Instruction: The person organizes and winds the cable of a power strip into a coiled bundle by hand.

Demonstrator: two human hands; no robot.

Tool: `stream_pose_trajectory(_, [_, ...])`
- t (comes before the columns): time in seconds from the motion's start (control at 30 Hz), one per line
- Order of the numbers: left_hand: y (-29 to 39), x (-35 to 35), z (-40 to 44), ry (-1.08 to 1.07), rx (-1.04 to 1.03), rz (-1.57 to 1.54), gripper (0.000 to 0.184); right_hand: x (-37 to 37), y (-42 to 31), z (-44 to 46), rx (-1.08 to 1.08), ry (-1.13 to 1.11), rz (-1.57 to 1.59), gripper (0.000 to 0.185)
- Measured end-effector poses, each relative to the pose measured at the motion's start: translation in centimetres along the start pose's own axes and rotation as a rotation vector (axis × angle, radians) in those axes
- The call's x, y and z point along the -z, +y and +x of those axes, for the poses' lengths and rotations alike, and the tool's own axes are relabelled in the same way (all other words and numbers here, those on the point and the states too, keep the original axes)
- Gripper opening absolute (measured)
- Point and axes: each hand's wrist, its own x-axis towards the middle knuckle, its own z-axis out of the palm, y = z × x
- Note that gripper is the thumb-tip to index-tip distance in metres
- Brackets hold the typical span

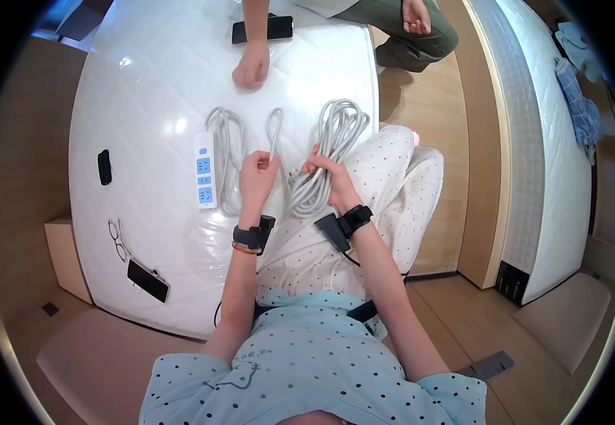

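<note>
A thick bundle of looped grey cable is gripped near its middle by my right hand, whose fingers wrap round it. My left hand is closed in a pinch on a thin loop of grey cable that sticks up beyond the fingers. To the left of that hand, a white power strip with blue sockets lies on the plastic-covered mattress. More loops of grey cable rest beside the strip.
Another person's hand rests on the mattress near a dark phone; their other hand is at a knee. Left lie a black object, glasses and a phone. A wooden ledge stands right.
</note>
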Motion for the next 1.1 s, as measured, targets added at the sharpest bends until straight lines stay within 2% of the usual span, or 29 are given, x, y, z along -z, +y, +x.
stream_pose_trajectory(0.03, [0.0, 0.1, 0.1, 0.07, -0.079, 0.073, 0.028, 0.0, 0.0, 0.1, 0.005, -0.012, -0.007, 0.019])
stream_pose_trajectory(0.13, [1.3, 1.2, -0.2, -0.166, 0.263, -0.273, 0.027, 0.4, 0.0, 0.2, 0.01, -0.041, -0.021, 0.02])
stream_pose_trajectory(0.23, [2.9, 1.8, -0.8, -0.158, 0.238, -0.444, 0.026, 0.1, -0.4, 0.1, -0.001, -0.042, -0.033, 0.019])
stream_pose_trajectory(0.33, [4.8, 2.8, -1.2, -0.148, 0.092, -0.492, 0.025, -0.3, -0.5, -0.1, -0.026, -0.01, -0.05, 0.022])
stream_pose_trajectory(0.43, [6.1, 3.2, -1.4, -0.356, -0.076, -0.433, 0.023, -0.7, -0.1, 0.0, -0.077, -0.023, -0.062, 0.027])
stream_pose_trajectory(0.53, [6.6, 1.8, -1.5, -0.421, 0.039, -0.559, 0.024, -1.3, -0.3, -0.2, -0.107, -0.048, -0.144, 0.025])
stream_pose_trajectory(0.63, [5.7, 1.8, -0.8, -0.302, -0.16, -0.225, 0.023, -0.4, -0.2, 0.4, -0.103, 0.02, -0.135, 0.026])
stream_pose_trajectory(0.73, [6.4, 2.6, -0.5, -0.113, -0.16, -0.303, 0.023, 0.1, 0.2, 0.7, -0.022, 0.099, -0.067, 0.03])
stream_pose_trajectory(0.77, [7.0, 3.0, -0.7, -0.048, -0.027, -0.433, 0.022, 0.1, 0.2, 0.7, 0.034, 0.105, -0.05, 0.03])
stream_pose_trajectory(0.87, [6.6, 6.1, -0.2, 0.012, -0.001, -0.304, 0.023, 0.7, 0.5, 1.0, 0.125, 0.14, -0.012, 0.029])
stream_pose_trajectory(0.9, [6.4, 6.5, 0.0, 0.1, -0.016, -0.3, 0.024, 0.6, 0.4, 1.0, 0.138, 0.153, -0.011, 0.028])
stream_pose_trajectory(1.0, [6.6, 8.0, 0.5, 0.163, -0.082, -0.271, 0.021, 0.1, 0.1, 0.8, 0.174, 0.186, -0.022, 0.027])
stream_pose_trajectory(1.1, [7.9, 7.2, 0.1, 0.184, -0.066, -0.401, 0.016, 0.7, 0.4, 1.3, 0.123, 0.184, -0.035, 0.026])
